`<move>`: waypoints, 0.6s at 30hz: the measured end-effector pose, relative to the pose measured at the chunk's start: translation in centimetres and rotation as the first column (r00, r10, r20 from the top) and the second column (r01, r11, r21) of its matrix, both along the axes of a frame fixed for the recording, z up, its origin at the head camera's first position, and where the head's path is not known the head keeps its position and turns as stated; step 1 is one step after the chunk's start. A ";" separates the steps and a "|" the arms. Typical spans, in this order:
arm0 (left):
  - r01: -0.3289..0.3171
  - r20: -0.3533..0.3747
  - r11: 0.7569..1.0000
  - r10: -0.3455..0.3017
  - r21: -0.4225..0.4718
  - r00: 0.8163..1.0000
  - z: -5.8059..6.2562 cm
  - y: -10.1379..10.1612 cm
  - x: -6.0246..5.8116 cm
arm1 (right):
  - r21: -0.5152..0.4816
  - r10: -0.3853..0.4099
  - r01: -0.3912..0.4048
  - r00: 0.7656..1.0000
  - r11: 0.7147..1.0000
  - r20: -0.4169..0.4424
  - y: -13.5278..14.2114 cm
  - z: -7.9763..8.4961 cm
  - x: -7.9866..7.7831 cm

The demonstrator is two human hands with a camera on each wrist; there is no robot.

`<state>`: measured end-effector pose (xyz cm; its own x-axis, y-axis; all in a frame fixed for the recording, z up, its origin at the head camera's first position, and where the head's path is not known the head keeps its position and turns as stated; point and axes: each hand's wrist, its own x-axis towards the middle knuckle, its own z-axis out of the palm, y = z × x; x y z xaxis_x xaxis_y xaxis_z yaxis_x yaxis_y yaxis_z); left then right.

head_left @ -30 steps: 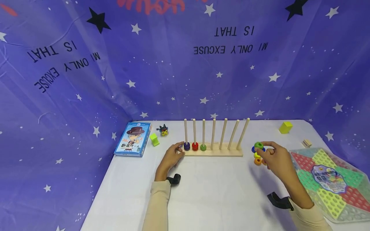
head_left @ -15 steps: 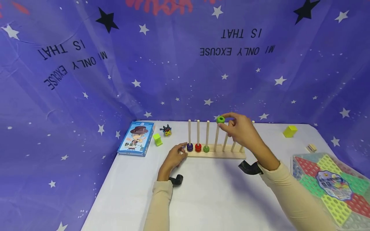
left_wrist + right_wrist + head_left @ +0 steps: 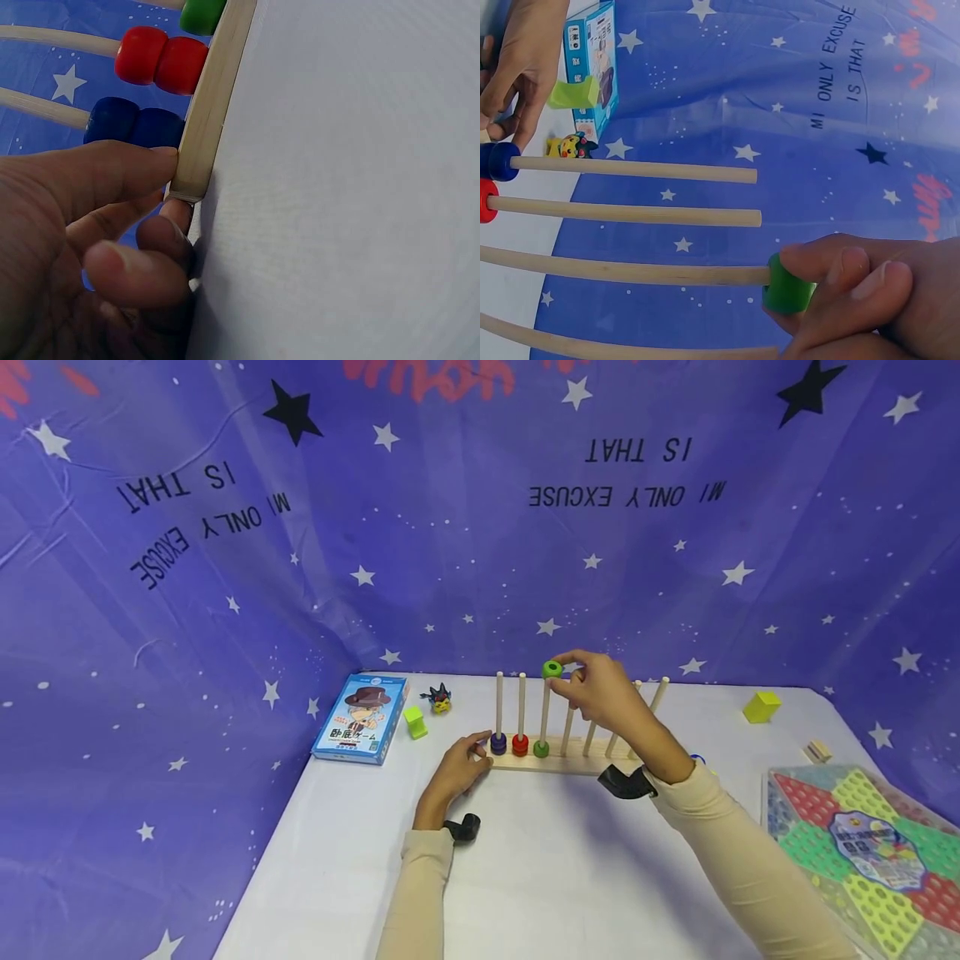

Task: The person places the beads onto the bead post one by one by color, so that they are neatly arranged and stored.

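Observation:
My right hand (image 3: 606,693) pinches a green bead (image 3: 552,669) between thumb and fingertips, at the top of the third peg of a wooden peg stand (image 3: 517,763). In the right wrist view the peg's tip meets the green bead (image 3: 786,286); whether it has entered the hole is hidden. My left hand (image 3: 456,770) holds the left end of the stand's base (image 3: 206,127), fingers curled at its corner. Blue beads (image 3: 498,744) sit on the first peg, red beads (image 3: 521,745) on the second, and a green bead (image 3: 542,749) at the foot of the third.
Blue and yellow beads (image 3: 699,759) show partly behind the right forearm. A blue card box (image 3: 362,720), a lime block (image 3: 416,722) and a small figure (image 3: 439,700) stand at left. At right are a yellow block (image 3: 762,707), a small striped block (image 3: 818,752) and a patterned game board (image 3: 862,852).
My right hand has carried the green bead from the bead pile at right, leftward and up to the third peg's top. The left hand stays at the stand's end. The head view has shifted slightly.

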<state>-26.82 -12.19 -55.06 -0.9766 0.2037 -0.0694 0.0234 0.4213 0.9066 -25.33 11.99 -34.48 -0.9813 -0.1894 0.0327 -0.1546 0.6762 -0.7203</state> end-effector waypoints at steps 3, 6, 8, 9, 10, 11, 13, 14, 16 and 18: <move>0.005 0.005 1.000 -0.005 -0.007 1.000 -0.1 0.1 -0.1 | 0.008 0.001 -0.001 1.000 1.000 0.009 0.1 0.0 0.0; 0.003 0.016 1.000 -0.003 -0.011 1.000 -0.3 0.1 0.0 | 0.023 0.015 -0.015 1.000 1.000 0.020 0.0 -0.2 -0.1; 0.005 0.018 1.000 -0.005 -0.009 1.000 -0.4 0.1 0.0 | 0.032 0.019 -0.020 1.000 0.999 0.017 0.0 -0.2 -0.1; 0.005 0.018 1.000 -0.005 -0.007 1.000 -0.5 0.1 0.0 | 0.034 0.020 -0.020 1.000 0.999 0.011 0.0 -0.2 0.0; 0.005 0.017 1.000 -0.005 -0.006 1.000 -0.5 0.1 0.0 | 0.031 0.020 -0.020 1.000 0.999 0.000 0.1 -0.1 0.1; 0.004 0.017 1.000 -0.004 -0.008 1.000 -0.6 0.1 0.0 | 0.022 0.016 -0.016 1.000 1.000 -0.011 0.3 0.0 0.2; 0.007 0.005 1.000 -0.007 -0.014 1.000 -0.6 0.1 -0.1 | 0.004 0.003 -0.002 0.999 1.000 -0.040 0.8 0.3 0.6; 0.009 -0.001 1.000 -0.009 -0.015 1.000 -0.6 0.1 -0.2 | -0.012 -0.010 0.009 0.998 1.000 -0.057 1.3 0.5 0.8; 0.010 -0.010 1.000 -0.010 -0.020 1.000 -0.6 0.0 -0.3 | -0.055 -0.035 0.031 0.996 0.998 -0.084 2.5 0.8 1.5; 0.012 -0.017 1.000 -0.012 -0.021 1.000 -0.5 0.0 -0.4 | -0.075 -0.074 0.065 0.990 0.995 -0.118 4.1 1.0 2.3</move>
<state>-27.20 -12.22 -55.54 -0.9752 0.2139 -0.0571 0.0440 0.4398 0.8970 -23.06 16.10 -33.46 -0.9801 -0.1139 0.1625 -0.1976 0.6366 -0.7454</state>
